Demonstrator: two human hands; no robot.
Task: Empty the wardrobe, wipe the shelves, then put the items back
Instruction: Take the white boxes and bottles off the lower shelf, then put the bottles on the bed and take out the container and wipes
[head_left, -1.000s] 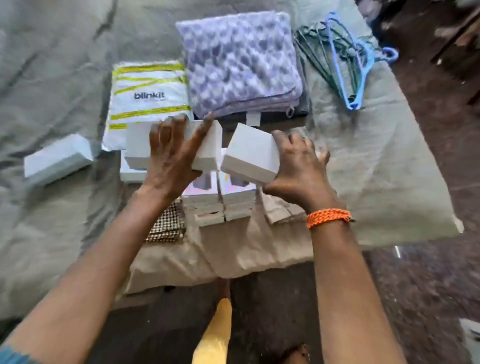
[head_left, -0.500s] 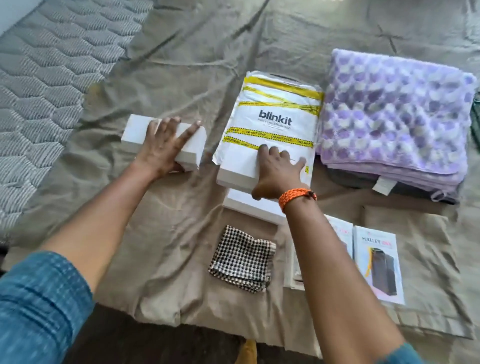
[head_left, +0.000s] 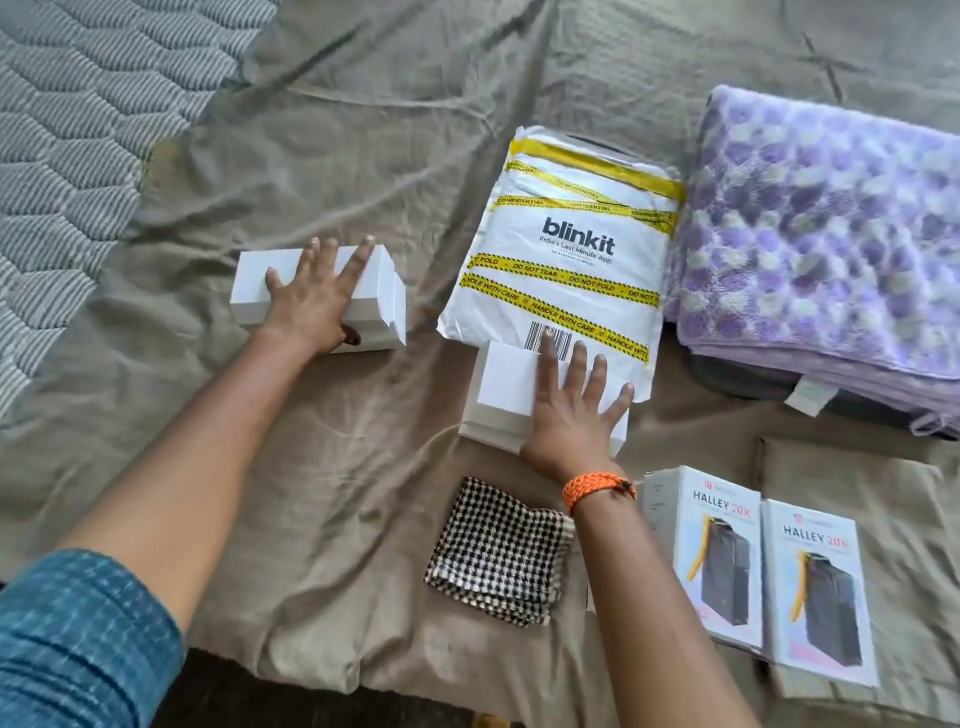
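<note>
Pressing flat, left hand (head_left: 311, 304) spread wide on stacked white cardboard boxes (head_left: 374, 306), right hand (head_left: 569, 410) splayed on another white box stack (head_left: 501, 395), overlapping white blinkit mailer (head_left: 571, 244), olive bedsheet (head_left: 311, 493) beneath.

A wrinkled olive-brown sheet (head_left: 337, 493) spreads across the bed; a grey quilted cover (head_left: 78, 130) lies at 10 o'clock.

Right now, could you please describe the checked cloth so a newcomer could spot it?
Start at the white Blinkit parcel on the bedsheet. Nearer the person, beside the right hand's wrist, lies the folded cloth. It alone has a black-and-white houndstooth check.
</note>
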